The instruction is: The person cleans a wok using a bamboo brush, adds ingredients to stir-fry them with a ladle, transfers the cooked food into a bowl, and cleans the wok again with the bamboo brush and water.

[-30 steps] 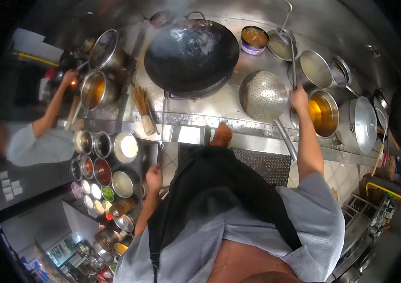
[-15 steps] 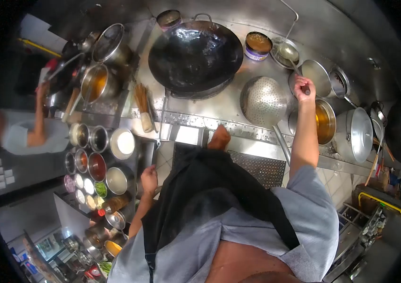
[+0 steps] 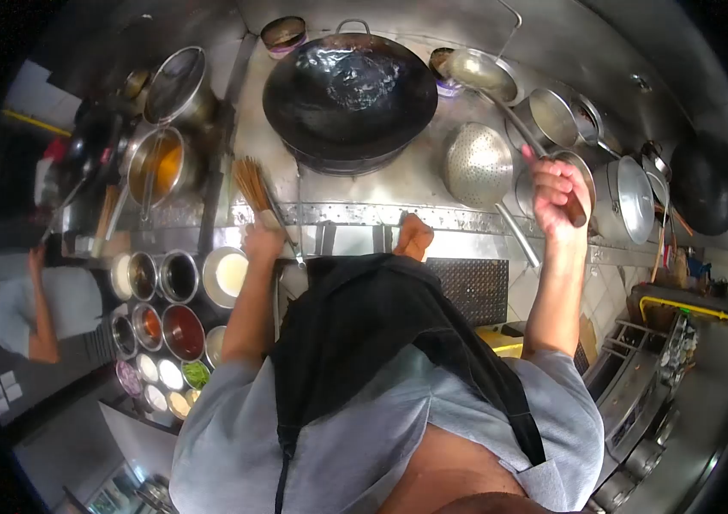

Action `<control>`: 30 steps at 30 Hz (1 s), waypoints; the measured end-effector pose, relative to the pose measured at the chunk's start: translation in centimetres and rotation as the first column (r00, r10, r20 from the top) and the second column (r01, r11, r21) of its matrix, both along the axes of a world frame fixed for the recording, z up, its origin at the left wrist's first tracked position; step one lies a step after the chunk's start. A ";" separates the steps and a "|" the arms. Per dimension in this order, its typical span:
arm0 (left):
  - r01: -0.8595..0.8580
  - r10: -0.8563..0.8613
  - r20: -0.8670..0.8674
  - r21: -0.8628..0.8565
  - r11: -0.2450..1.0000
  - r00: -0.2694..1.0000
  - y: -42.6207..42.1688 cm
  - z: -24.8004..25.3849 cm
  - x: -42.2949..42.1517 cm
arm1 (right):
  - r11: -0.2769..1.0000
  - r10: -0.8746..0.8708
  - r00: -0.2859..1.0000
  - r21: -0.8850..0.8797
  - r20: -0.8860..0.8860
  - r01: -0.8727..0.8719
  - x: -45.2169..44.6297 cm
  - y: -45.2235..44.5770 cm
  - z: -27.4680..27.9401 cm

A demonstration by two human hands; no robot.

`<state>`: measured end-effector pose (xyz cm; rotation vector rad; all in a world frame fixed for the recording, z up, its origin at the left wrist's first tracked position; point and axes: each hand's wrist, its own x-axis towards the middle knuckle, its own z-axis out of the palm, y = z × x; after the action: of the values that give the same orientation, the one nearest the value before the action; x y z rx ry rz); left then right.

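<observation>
My right hand (image 3: 559,195) is closed round the handle of a large ladle (image 3: 484,75), whose bowl is raised at the back right, in front of a can (image 3: 445,68). My left hand (image 3: 263,240) is wrapped round the lower end of a bamboo wok brush (image 3: 252,182), its bristles pointing away from me. A black wok (image 3: 312,128) sits on the stove, with what looks like water shining inside. Right of it lies a perforated strainer (image 3: 479,163), its handle reaching over the counter edge.
Several sauce and seasoning containers (image 3: 184,330) stand at the left, beside a pot of orange liquid (image 3: 167,163). More pots, one a lidded pot (image 3: 634,201), line the right. Another black wok (image 3: 707,184) leans there. A co-worker (image 3: 29,291) is at far left.
My left hand has moved forward from beside the apron onto the brush handle. My right hand has come back towards me, and the ladle bowl has lifted and moved left, partly covering the can.
</observation>
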<state>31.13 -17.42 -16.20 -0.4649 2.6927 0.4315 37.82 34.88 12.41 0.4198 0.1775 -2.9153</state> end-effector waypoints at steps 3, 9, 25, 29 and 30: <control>-0.033 0.026 0.106 0.062 0.998 0.994 0.4 -0.2 -0.8 | 1.000 -0.013 0.999 0.008 0.033 0.012 2.8 -5.5 0.7; -0.057 0.039 0.117 0.154 0.986 0.992 -0.5 -2.6 -0.5 | 0.974 0.119 0.976 0.170 0.182 -0.151 5.7 -11.6 -2.5; -0.280 0.445 0.290 0.956 -0.089 0.847 -6.5 0.6 1.6 | -0.335 -0.650 0.759 0.882 0.040 -0.333 8.8 -1.7 -15.2; -0.129 0.394 0.250 0.942 -0.308 0.884 -4.5 8.7 1.4 | -0.413 -0.715 0.699 0.811 -0.007 -0.414 10.4 4.9 -18.9; -0.105 0.369 0.225 0.942 -0.319 0.902 -4.3 9.6 0.6 | -0.392 -0.718 0.696 0.818 0.015 -0.422 10.7 6.1 -19.7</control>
<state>31.68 -21.68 -6.57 -0.3844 1.2053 2.5980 48.51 41.01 -7.31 1.8153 2.8412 -1.2466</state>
